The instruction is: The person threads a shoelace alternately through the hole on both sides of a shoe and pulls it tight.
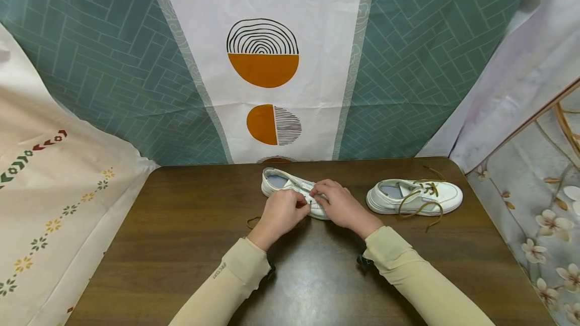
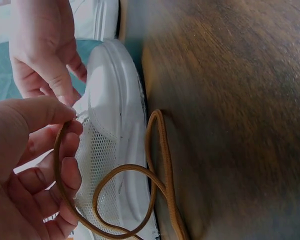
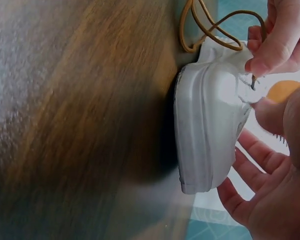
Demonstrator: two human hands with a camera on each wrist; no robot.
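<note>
A white sneaker lies on the table between both hands, its toe angled toward the right. My left hand pinches a brown shoelace between thumb and forefinger, close above an eyelet. In the right wrist view, a dark lace end stands at the eyelet below those fingertips. My right hand holds the sneaker near the toe, thumb at the edge of the eyelet flap and the other fingers along the far side. Loose lace loops hang beside the shoe's mesh side.
A second white sneaker stands to the right, with brown lace through its eyelets and loose ends trailing onto the brown wooden table. A patterned cloth hangs behind the table's back edge, with more cloth at both sides.
</note>
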